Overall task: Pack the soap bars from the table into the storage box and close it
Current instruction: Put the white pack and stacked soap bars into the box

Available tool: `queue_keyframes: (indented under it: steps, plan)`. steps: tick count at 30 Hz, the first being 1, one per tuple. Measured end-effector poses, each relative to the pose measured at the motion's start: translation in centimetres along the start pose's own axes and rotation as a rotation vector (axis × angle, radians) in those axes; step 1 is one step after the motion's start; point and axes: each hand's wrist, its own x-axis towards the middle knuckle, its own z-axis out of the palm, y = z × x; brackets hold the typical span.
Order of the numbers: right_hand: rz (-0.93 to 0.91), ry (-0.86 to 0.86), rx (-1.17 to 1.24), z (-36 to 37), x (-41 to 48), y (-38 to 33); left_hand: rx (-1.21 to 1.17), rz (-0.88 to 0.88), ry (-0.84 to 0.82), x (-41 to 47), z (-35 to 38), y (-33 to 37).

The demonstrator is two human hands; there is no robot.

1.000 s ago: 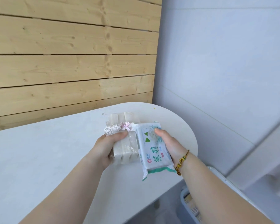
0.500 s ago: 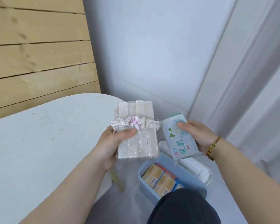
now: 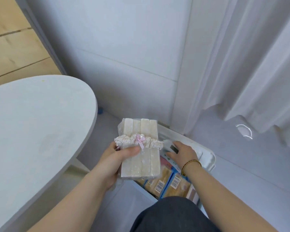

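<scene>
My left hand (image 3: pixel 114 163) grips a cream soap bundle (image 3: pixel 141 158), several bars in clear wrap tied with a lace band and pink bow, held above the floor beside the table. My right hand (image 3: pixel 182 152) reaches down into the blue storage box (image 3: pixel 141 186) on the floor and rests on the white-and-green wrapped soap (image 3: pixel 167 154), mostly hidden under the hand. Whether the fingers still grip it is hard to tell. Orange and blue soap packs (image 3: pixel 166 183) lie inside the box. Its white lid (image 3: pixel 206 158) stands open behind.
The white oval table (image 3: pixel 32 131) is at the left, its top bare in view. My dark-clothed knee (image 3: pixel 171 215) covers the box's near right corner. A white curtain (image 3: pixel 249 72) hangs at the right and a grey wall stands behind.
My view has swung right and down from the table to the floor box. My right hand carried the green-wrapped soap down into the box. My left hand brought the bundle off the table.
</scene>
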Motion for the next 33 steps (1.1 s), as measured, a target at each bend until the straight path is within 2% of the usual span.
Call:
queue_keyframes:
  steps: [9, 18, 20, 21, 23, 24, 25, 27, 30, 33]
  plan:
    - [-0.131, -0.069, -0.323, 6.1, 4.4, 2.2, 0.011, -0.095, 0.063, 4.3, -2.4, -4.1]
    - [-0.177, -0.089, -0.321, 9.5, 6.0, 2.8, -0.062, -0.171, 0.101, 6.8, -2.9, -6.6]
    - [-0.229, -0.015, -0.178, 9.5, 4.9, 2.8, -0.097, -0.185, 0.102, 6.9, -2.4, -7.0]
    - [-0.231, 0.074, -0.06, 9.5, 4.2, 2.7, -0.121, -0.191, 0.107, 6.8, -2.1, -7.3]
    - [-0.109, 0.172, 0.327, 8.8, 2.6, 2.1, -0.188, -0.207, 0.118, 6.6, -1.3, -7.9]
    - [-0.011, 0.087, 0.555, 8.2, 2.1, 1.8, -0.234, -0.213, 0.125, 6.6, -0.8, -8.4]
    - [0.061, -0.072, 0.748, 7.8, 1.7, 1.5, -0.279, -0.218, 0.138, 6.4, -0.2, -8.9]
    - [0.093, -0.367, 0.886, 7.8, 1.3, 1.8, -0.325, -0.241, 0.167, 6.0, 0.9, -9.9]
    - [0.137, -0.462, 0.957, 8.0, 1.9, 3.5, -0.312, -0.272, 0.175, 5.6, 2.1, -10.9]
    - [0.084, -0.471, 0.948, 7.1, 2.9, 4.5, -0.054, -0.202, 0.106, 5.5, 2.0, -10.6]
